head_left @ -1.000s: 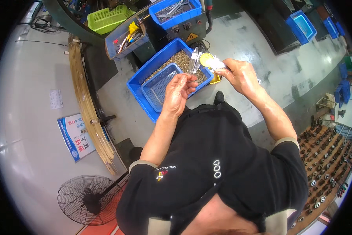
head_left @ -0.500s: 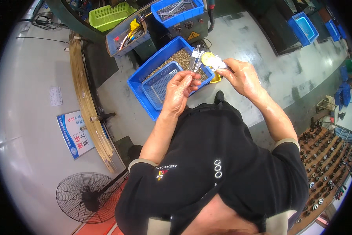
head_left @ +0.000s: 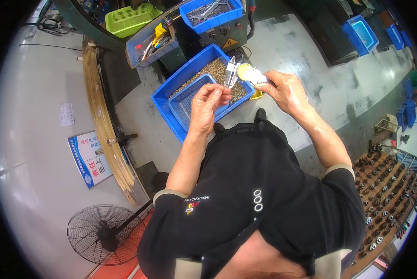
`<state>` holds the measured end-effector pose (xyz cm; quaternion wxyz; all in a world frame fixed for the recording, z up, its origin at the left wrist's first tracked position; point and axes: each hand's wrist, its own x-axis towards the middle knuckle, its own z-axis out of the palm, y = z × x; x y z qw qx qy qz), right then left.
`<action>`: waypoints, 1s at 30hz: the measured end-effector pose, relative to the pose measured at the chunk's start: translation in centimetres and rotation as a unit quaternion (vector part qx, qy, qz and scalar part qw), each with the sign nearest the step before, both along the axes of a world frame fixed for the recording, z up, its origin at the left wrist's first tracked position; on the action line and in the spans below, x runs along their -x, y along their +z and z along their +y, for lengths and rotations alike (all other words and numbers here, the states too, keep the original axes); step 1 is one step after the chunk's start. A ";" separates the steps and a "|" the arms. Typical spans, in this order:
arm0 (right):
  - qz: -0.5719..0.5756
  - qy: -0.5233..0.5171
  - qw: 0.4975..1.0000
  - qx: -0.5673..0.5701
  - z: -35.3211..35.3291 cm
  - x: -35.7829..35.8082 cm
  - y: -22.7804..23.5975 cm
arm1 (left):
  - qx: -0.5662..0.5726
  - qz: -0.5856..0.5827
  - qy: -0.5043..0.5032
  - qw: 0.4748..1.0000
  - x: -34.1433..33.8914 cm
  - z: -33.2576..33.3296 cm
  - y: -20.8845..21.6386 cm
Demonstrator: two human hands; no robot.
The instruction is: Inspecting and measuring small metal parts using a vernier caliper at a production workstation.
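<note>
My right hand grips a dial caliper with a yellow round face, its metal jaws pointing left. My left hand is just below and left of the jaws, thumb and fingers pinched together. Anything between those fingertips is too small or hidden to make out. Beneath both hands stands a large blue bin with many small brownish metal parts in it. A smaller blue perforated basket rests inside that bin, partly covered by my left hand.
Beyond the bin are a blue tray of wrenches, a tool box and a green basket. A small yellow container sits by the bin's right side. At lower left stands a black fan; at right, a board of metal parts.
My left hand has drawn back slightly to the left, away from the caliper jaws, its fingers curled closer together. My right hand and the caliper stay nearly in place.
</note>
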<state>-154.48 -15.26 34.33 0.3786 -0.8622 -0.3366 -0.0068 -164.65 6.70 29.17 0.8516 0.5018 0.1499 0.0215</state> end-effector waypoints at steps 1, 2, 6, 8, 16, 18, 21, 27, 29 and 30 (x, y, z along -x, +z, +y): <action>0.008 -0.001 1.000 0.005 0.0 0.0 0.1 | -0.004 0.001 0.001 1.000 0.0 0.1 -0.1; 0.017 -0.003 1.000 0.010 0.0 -0.1 0.1 | -0.008 0.001 0.002 1.000 0.0 0.2 -0.2; 0.012 -0.002 1.000 0.006 0.2 -0.4 0.0 | 0.007 -0.002 0.005 1.000 -0.1 0.5 -0.8; 0.025 -0.007 1.000 -0.002 0.3 -0.5 0.0 | -0.001 0.003 0.007 1.000 -0.3 0.7 -1.0; 0.029 -0.008 0.999 0.016 0.9 -1.0 -0.4 | 0.034 0.018 0.010 0.999 -1.0 1.5 -1.2; 0.027 -0.006 1.000 0.015 1.1 -1.1 -0.5 | 0.046 0.020 0.015 0.999 -1.1 1.6 -1.2; 0.032 -0.006 0.999 0.013 1.3 -1.3 -0.6 | 0.046 0.019 0.015 0.999 -1.2 1.9 -1.0; 0.064 -0.010 0.998 0.015 1.8 -1.6 -0.5 | 0.042 0.009 0.010 0.999 -1.4 2.2 -0.4; 0.078 -0.024 0.997 -0.001 2.0 -1.6 -0.4 | 0.035 -0.005 -0.009 0.999 -1.4 2.2 0.1; 0.079 -0.022 0.997 0.000 2.1 -1.6 -0.2 | 0.036 -0.004 -0.006 0.999 -1.4 2.2 0.3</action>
